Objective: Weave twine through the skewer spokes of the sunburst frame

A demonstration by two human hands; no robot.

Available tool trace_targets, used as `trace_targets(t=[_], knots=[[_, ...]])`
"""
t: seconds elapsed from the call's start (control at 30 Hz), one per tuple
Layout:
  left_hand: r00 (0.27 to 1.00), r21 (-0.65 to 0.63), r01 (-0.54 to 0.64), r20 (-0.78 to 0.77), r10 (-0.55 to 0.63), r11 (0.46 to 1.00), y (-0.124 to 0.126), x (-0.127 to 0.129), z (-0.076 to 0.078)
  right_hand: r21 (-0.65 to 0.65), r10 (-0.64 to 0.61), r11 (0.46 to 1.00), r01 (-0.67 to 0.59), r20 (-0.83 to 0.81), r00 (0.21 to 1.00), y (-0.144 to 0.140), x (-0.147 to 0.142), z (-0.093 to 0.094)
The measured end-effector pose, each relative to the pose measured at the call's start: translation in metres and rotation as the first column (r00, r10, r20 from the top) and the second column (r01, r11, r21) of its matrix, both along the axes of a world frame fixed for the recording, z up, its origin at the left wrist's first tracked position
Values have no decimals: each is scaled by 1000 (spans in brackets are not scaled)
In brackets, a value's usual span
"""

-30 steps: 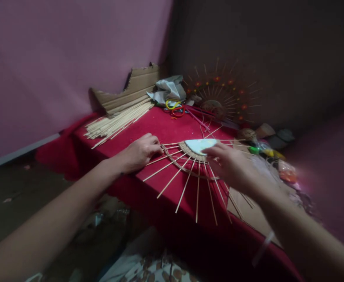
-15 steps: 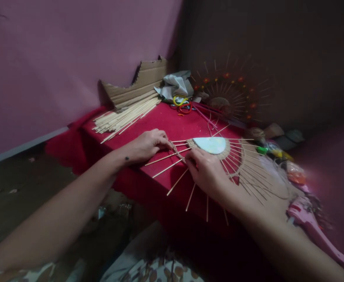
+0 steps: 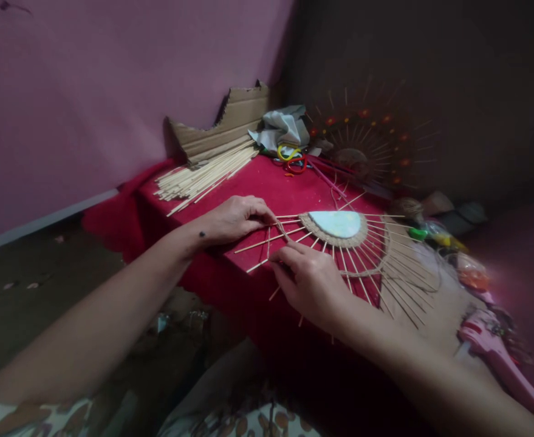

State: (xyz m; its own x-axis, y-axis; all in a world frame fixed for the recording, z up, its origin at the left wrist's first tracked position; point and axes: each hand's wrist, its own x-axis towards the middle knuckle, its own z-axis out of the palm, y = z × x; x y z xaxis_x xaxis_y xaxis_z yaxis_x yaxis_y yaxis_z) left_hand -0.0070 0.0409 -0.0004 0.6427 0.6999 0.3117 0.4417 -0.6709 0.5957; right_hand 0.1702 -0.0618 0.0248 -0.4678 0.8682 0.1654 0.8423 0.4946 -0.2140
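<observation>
A half-round frame of thin wooden sticks [image 3: 258,244] fans out on the red cloth, around a pale half-disc [image 3: 337,224] edged with wound twine. My left hand [image 3: 239,220] pinches twine [image 3: 282,229] at the frame's left side, its fingertips close to the upper sticks. Lower down, my right hand [image 3: 314,276] lies over the sticks, thumb and forefinger closed on a strand of the twine near a stick. That strand runs up toward my left fingers. My right palm and wrist hide part of the lower sticks.
Loose sticks [image 3: 207,176] are bundled at the back left, before torn cardboard [image 3: 223,124]. Scissors with yellow and red handles [image 3: 296,162] lie near crumpled paper [image 3: 285,127]. A flowered stick fan [image 3: 358,136] stands behind. A pink glue gun [image 3: 489,343] is at right.
My right hand has moved left and down across the sticks, drawing out a strand of twine. My left hand keeps pinching near the same place. The view has shifted slightly.
</observation>
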Motion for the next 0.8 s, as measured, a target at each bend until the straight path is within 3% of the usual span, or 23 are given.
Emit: trace_targets(t=[0.2, 0.4, 0.5, 0.57, 0.67, 0.8], knots=[[1000, 55, 10, 7, -10, 998, -1, 1, -3, 6, 28, 1000, -28, -28, 999, -1, -5, -1], [1000, 97, 16, -20, -15, 995, -3, 1, -5, -156, -34, 988, -1, -223, 974, 8, -22, 5], [1000, 78, 14, -25, -12, 997, -2, 1, -5, -163, -51, 987, 13, -237, 970, 14, -34, 3], [999, 63, 23, -24, -22, 998, 0, 1, -5, -113, -7, 994, -11, -156, 988, 16, -42, -1], [999, 56, 42, -23, -41, 998, 2, 1, -6, -27, 54, 998, -51, 94, 994, 15, -51, -8], [1000, 71, 19, -21, -18, 997, 1, 2, -6, 103, 214, 957, -273, 386, 897, 9, -53, -10]])
